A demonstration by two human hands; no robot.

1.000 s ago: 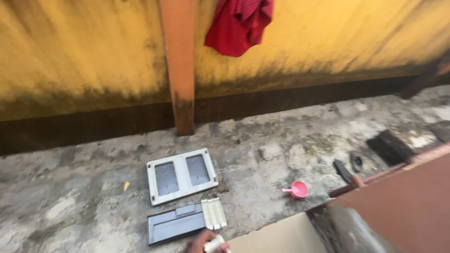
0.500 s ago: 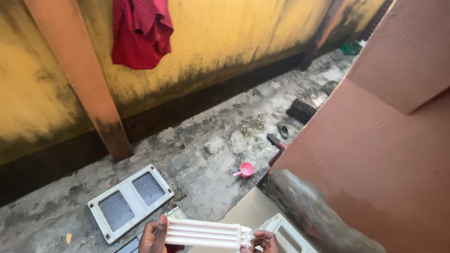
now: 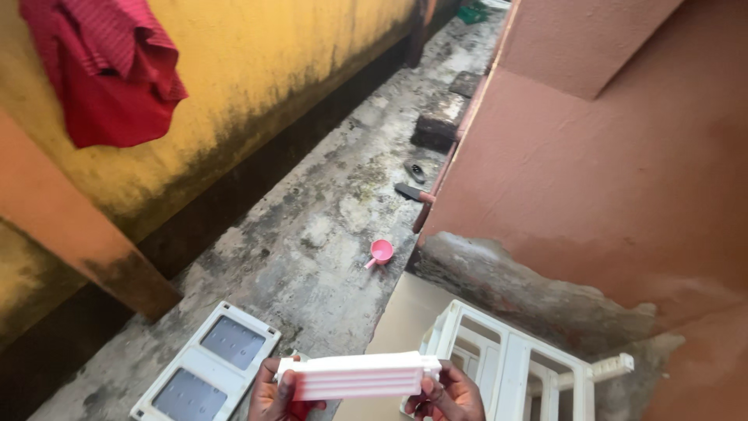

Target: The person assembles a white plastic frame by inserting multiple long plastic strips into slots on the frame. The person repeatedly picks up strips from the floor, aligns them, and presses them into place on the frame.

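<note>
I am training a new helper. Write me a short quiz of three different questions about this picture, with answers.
1. True or false: both hands hold the white slatted panel.
2. What colour is the small scoop on the ground? A) pink B) blue C) green
3. What hangs on the yellow wall?

Key:
1. True: left hand and right hand grip its ends.
2. A
3. A red cloth.

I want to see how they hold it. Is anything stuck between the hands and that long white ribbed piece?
No. The left hand grips one end of the white ribbed piece and the right hand grips the other, fingers right on it, with nothing visible between.
</note>
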